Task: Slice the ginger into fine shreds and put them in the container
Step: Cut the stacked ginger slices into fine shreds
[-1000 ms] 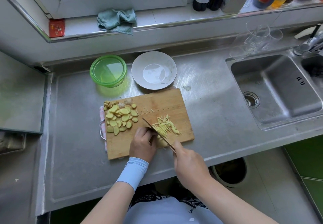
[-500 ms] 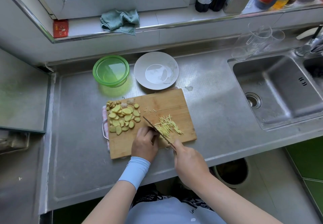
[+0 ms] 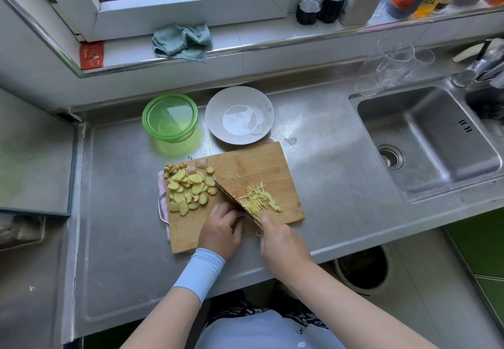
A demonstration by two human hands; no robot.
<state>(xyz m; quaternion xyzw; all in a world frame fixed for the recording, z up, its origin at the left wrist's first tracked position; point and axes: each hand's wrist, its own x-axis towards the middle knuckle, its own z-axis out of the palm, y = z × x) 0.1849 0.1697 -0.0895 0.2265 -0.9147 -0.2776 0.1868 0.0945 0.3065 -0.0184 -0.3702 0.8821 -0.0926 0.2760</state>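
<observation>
A wooden cutting board (image 3: pixel 253 163) lies on the steel counter. A pile of ginger slices (image 3: pixel 188 187) covers its left part, and thin ginger shreds (image 3: pixel 260 200) lie to the right of the knife blade (image 3: pixel 229 196). My right hand (image 3: pixel 281 245) grips the knife handle, blade edge down on the board. My left hand (image 3: pixel 221 228) sits with curled fingers just left of the blade, pressing down on ginger that it hides. A green round container (image 3: pixel 169 117) stands behind the board, apart from both hands.
A grey plate (image 3: pixel 240 115) sits beside the container. The sink (image 3: pixel 428 138) lies to the right, with clear glasses (image 3: pixel 392 65) behind it. A teal cloth (image 3: pixel 182 40) and bottles rest on the window ledge. A bin (image 3: pixel 360 269) stands below the counter edge.
The knife has kept chopping at the same spot and the shred pile has grown slightly. Both hands stay in place; the camera view shifted a little.
</observation>
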